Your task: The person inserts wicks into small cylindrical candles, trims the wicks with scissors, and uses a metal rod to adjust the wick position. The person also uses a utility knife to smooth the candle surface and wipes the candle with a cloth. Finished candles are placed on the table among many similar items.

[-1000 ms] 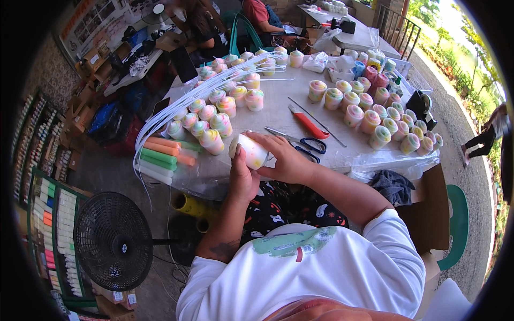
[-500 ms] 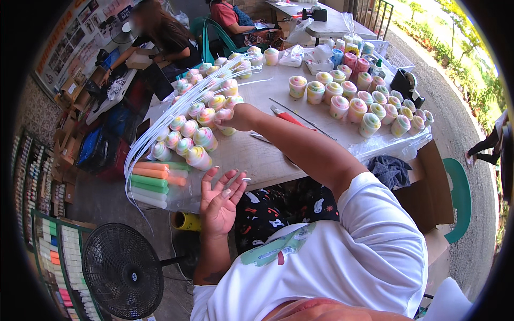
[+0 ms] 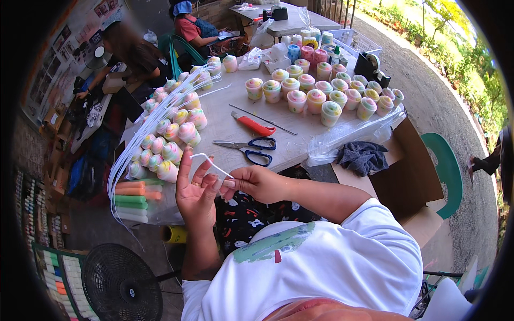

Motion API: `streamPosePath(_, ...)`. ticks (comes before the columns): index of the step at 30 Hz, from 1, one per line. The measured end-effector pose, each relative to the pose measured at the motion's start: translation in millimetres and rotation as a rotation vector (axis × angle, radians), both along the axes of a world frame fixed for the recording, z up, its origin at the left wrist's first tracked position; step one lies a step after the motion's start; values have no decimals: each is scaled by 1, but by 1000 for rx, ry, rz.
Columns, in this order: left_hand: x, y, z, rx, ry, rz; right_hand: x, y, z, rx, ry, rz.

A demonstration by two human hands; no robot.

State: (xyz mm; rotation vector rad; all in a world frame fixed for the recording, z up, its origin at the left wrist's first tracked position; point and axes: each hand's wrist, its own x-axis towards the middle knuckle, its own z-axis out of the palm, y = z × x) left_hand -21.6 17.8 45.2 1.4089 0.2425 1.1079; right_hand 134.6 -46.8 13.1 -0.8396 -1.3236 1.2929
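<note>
My right hand [image 3: 259, 183] pinches one end of a short, bent white candle wick [image 3: 213, 162] above the table's near edge. Facing it, my left hand [image 3: 197, 195] is open, its fingers apart, with the wick's bent end beside its fingertips and its thumb close to my right fingers. Past my left hand, pastel swirled candles [image 3: 172, 152] crowd the left of the table, and a bundle of long white wicks [image 3: 140, 123] lies across them. Blue-handled scissors [image 3: 262, 143] rest in front of my hands, near a red-handled knife [image 3: 256, 125] and a thin rod [image 3: 267, 121].
More swirled candles [image 3: 315, 98] stand at the table's right, beside a tape dispenser [image 3: 370, 70]. Coloured sticks [image 3: 131, 198] lie at the left corner. A dark cloth [image 3: 363, 158] and cardboard box [image 3: 409, 166] are at right. A black fan [image 3: 122, 283] stands lower left. Two people sit beyond.
My right hand has drawn back from the candles on the left and now pinches a wick in front of me. My left hand has risen toward it. The view has shifted, revealing the scissors.
</note>
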Motion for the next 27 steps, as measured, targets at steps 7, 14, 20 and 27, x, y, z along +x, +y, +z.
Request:
streamPosePath(7,-10,-2,9,138,-8,240,-7,-16,30,106,-295,-42)
streamPosePath(14,-155,71,50,-160,-374,349,86,-71,30,-31,-497,50)
streamPosePath(20,-123,29,-27,-457,-249,311,97,-90,15,-132,-179,-92)
streamPosePath(27,-35,-31,-10,-365,-339,-230,23,-81,-17,-436,519,186)
